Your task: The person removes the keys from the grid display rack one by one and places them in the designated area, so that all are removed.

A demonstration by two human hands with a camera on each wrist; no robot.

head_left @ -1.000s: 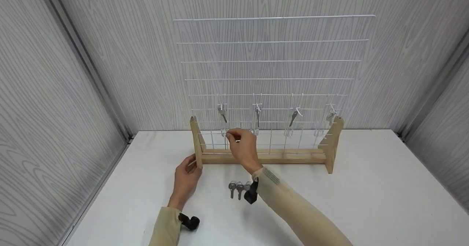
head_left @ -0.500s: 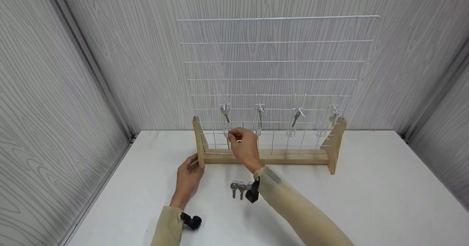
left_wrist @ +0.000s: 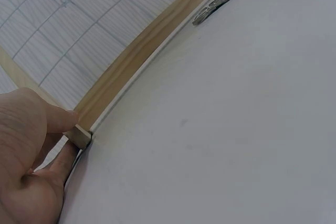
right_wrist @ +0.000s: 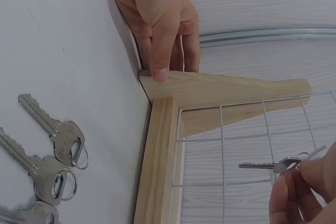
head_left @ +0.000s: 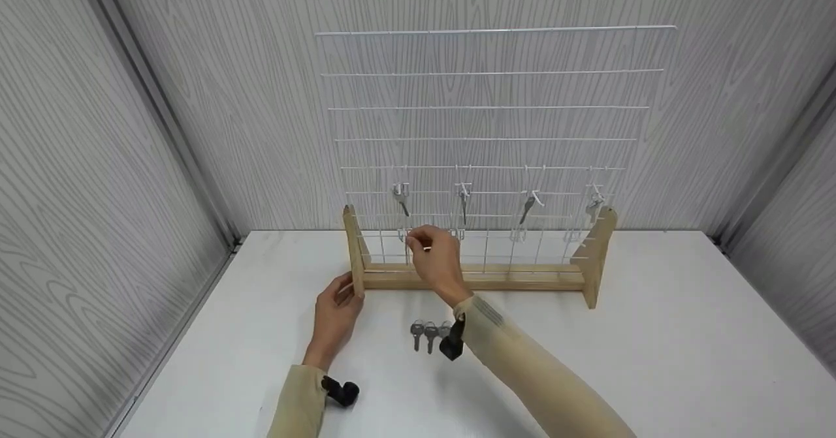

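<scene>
My right hand (head_left: 436, 258) is at the lower left of the white wire grid (head_left: 486, 139), pinching a small silver key (right_wrist: 279, 165) by its head and ring. In the right wrist view the ring lies right at the tip of a white hook (right_wrist: 318, 151), while the blade points down toward the base. My left hand (head_left: 335, 320) grips the foot of the left wooden end piece (head_left: 354, 249), thumb (right_wrist: 161, 66) on the front and fingers behind. On the upper hooks hang several keys, such as one key (head_left: 528, 208) right of the middle.
Three keys (head_left: 417, 335) with rings lie on the white table (head_left: 686, 333) in front of the wooden base bar (head_left: 522, 281). More lower hooks (head_left: 518, 234) stand to the right of my right hand. Grey wood-grain panels (head_left: 163, 53) enclose the back and sides.
The whole head view shifts slightly, so the rack appears a little farther right than a second ago. My right hand stays at the same lower hook with the key, and my left hand keeps its grip.
</scene>
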